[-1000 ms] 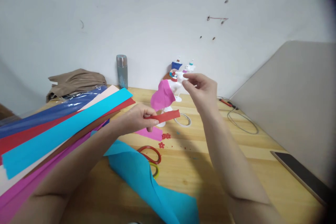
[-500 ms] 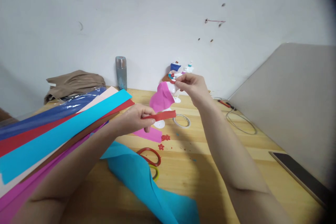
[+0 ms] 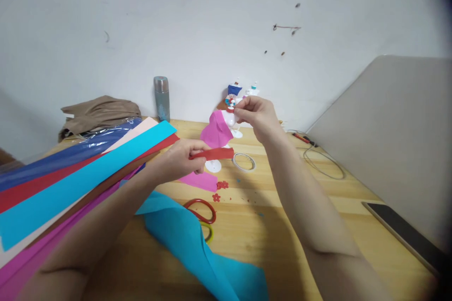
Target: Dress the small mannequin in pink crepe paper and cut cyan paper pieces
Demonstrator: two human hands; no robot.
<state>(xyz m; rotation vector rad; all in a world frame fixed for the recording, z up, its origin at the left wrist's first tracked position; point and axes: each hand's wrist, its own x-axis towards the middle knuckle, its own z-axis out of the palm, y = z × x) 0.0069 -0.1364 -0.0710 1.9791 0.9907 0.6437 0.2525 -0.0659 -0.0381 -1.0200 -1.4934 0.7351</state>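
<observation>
My left hand (image 3: 181,157) pinches a flat red strip (image 3: 215,154) that points to the right. Above it, my right hand (image 3: 259,115) is closed in a pinch beside the upper part of a small white dress-form figure (image 3: 229,118) draped in pink material (image 3: 215,130). A small red piece (image 3: 229,109) shows at those fingertips; whether they grip it or only touch it is unclear. Behind stand other small figures, one wearing a dark blue piece (image 3: 234,89). A white round base (image 3: 213,166) and a white ring (image 3: 244,162) lie below the hands.
Scissors with red and yellow handles (image 3: 200,210) lie partly under a blue sheet (image 3: 190,235). Red flower cut-outs (image 3: 216,197) and a pink strip (image 3: 199,181) lie nearby. Coloured sheets (image 3: 92,176) fill the left, a flask (image 3: 162,99) stands behind, a phone (image 3: 399,233) lies right.
The whole view has shifted slightly. The right fingertips and the draped figure have moved very little, and my left hand keeps the red strip.
</observation>
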